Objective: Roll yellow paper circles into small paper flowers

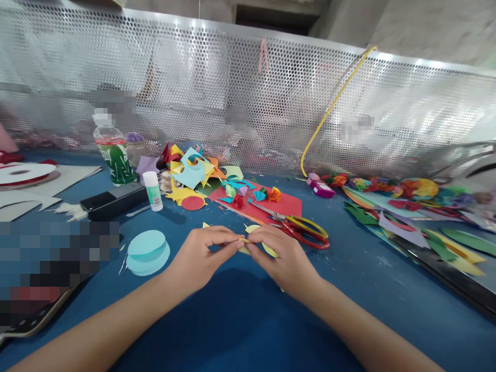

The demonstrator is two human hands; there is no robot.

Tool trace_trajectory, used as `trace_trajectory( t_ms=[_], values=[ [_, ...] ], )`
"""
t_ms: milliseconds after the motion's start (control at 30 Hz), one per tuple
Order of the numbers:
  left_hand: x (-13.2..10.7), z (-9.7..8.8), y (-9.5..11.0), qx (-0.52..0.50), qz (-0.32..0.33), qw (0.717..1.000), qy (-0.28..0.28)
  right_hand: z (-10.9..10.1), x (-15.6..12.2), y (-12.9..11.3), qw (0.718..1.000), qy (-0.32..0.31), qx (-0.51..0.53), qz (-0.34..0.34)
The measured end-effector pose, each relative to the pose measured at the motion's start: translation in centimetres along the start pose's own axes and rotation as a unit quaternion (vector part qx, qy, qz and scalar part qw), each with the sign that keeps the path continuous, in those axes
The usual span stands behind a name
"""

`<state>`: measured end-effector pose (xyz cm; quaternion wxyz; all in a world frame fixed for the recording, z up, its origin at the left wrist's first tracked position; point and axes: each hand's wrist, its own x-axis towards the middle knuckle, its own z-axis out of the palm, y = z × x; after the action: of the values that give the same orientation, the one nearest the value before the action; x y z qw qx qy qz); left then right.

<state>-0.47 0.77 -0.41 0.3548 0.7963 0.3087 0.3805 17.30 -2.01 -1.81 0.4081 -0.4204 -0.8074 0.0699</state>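
Both my hands meet over the blue table (240, 320), pinching one small piece of yellow paper (268, 250). My left hand (201, 256) grips its left end with curled fingers. My right hand (279, 256) grips the right part, and a yellow tip sticks out beside its fingers. Just behind my right hand lie scissors (300, 227) with red and yellow handles, partly on a red paper sheet (289, 205). A stack of light blue paper circles (148, 251) lies to the left of my left hand.
A heap of coloured paper scraps (194, 175), a glue stick (154, 190), a green bottle (113, 154) and a black case (114, 200) stand at the back left. More cut paper and paper flowers (411, 188) cover the right side. A perforated metal screen (248, 98) closes the back.
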Motion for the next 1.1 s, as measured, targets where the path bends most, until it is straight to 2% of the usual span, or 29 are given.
trace_trajectory(
  t_ms=[233, 433, 633, 767, 867, 967, 1100],
  values=[
    [-0.21, 0.27, -0.07, 0.025, 0.024, 0.999, 0.039, -0.05, 0.01, -0.45, 1.000, -0.014, -0.019, -0.012],
    [-0.27, 0.23, -0.15, 0.024, 0.038, 0.997, 0.063, 0.09, -0.18, -0.37, 0.999, 0.028, 0.010, 0.016],
    [-0.28, 0.18, -0.04, 0.022, 0.016, 0.998, 0.063, 0.01, -0.14, -0.44, 1.000, 0.012, 0.001, -0.006],
    [-0.28, 0.16, 0.14, 0.031, -0.025, 0.999, 0.036, -0.18, -0.01, -0.72, 0.999, -0.002, -0.016, -0.032],
    [-0.36, 0.19, -0.09, 0.045, -0.029, 0.998, 0.021, -0.17, 0.00, -0.86, 0.998, -0.012, -0.013, -0.056],
    [-0.46, 0.16, -0.33, 0.038, 0.012, 0.999, 0.007, -0.04, -0.07, -0.77, 0.999, -0.013, 0.000, -0.049],
    [-0.35, -0.06, -0.02, 0.022, 0.062, 0.998, -0.025, 0.10, -0.13, -0.28, 0.999, -0.010, 0.029, 0.008]
  ],
)
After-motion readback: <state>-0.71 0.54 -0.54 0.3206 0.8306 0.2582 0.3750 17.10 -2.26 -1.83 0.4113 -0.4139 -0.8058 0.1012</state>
